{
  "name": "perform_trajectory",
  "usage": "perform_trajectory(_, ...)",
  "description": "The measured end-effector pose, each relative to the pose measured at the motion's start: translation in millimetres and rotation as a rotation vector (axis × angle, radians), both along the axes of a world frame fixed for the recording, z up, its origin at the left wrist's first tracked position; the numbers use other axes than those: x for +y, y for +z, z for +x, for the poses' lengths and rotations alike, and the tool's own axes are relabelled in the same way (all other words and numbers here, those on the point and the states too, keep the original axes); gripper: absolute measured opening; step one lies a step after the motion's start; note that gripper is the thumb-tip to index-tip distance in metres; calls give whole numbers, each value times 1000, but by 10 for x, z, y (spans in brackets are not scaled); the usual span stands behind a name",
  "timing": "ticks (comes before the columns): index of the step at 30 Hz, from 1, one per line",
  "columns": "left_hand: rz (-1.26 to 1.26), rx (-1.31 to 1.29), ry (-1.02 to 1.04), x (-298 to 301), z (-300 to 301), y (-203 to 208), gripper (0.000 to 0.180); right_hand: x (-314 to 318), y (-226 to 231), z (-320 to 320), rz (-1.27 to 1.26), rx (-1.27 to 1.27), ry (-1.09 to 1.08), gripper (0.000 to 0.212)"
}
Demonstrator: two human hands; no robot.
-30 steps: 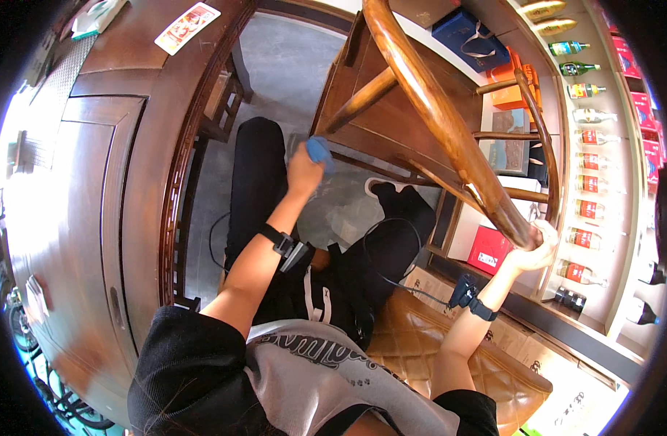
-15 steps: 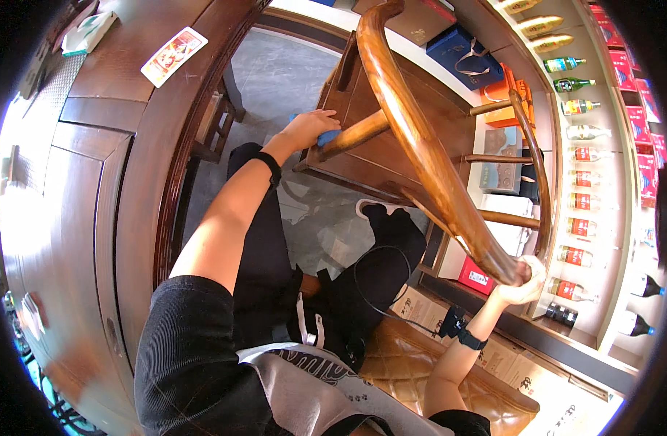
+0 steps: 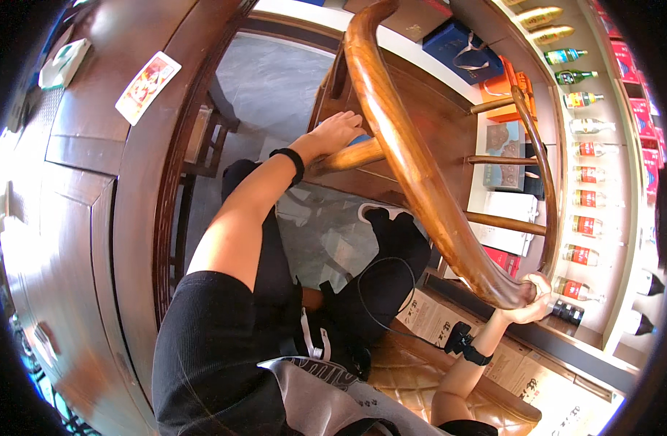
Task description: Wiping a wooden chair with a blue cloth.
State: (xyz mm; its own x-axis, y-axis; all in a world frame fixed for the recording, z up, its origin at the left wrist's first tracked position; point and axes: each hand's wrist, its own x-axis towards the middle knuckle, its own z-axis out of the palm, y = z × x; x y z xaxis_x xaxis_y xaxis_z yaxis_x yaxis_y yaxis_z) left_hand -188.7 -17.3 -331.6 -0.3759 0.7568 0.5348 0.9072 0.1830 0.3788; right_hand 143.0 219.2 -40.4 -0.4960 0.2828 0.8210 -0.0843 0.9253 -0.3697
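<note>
A brown wooden chair [image 3: 428, 171] with a thick, glossy curved rail fills the middle and upper right of the head view. My left hand [image 3: 337, 134] presses a blue cloth [image 3: 359, 139] against the chair, beside the round post that joins the curved rail; the cloth is mostly hidden behind my fingers and the post. At the lower right end of the rail, my right hand [image 3: 531, 299] is closed around the wood.
To the left stands a dark wooden table [image 3: 79, 240] with a printed card [image 3: 148, 87] and a tissue pack [image 3: 64, 64]. Shelves of bottles [image 3: 586, 174] line the right. A blue gift bag [image 3: 464, 52] and boxes stand behind the chair. A tan quilted seat [image 3: 402, 374] is below me.
My left hand has moved right with the blue cloth, closer to the curved rail. The rail's lower end and my right hand have shifted slightly down. The table appears slightly lower and further left.
</note>
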Motion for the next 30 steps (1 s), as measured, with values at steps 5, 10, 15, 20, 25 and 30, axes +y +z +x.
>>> perform_trajectory(5,-164,-611,-116,45,32,524,34,-156,81,-8,-61,38,-74,52)
perform_trajectory(10,411,-673,116,24,-452,-732,33,-204,2,-143,-141,67,-32,52)
perform_trajectory(15,723,-873,396,-25,-375,-548,22,-217,41,-103,-106,56,-40,53)
perform_trajectory(20,45,-195,706,-88,-230,-57,19,-200,49,-73,-107,52,-34,52)
perform_trajectory(25,156,-342,818,-153,-220,-124,23,-139,23,-71,-72,32,-18,51)
perform_trajectory(30,81,-847,1071,-90,-144,91,30,55,-22,48,-56,19,-30,53)
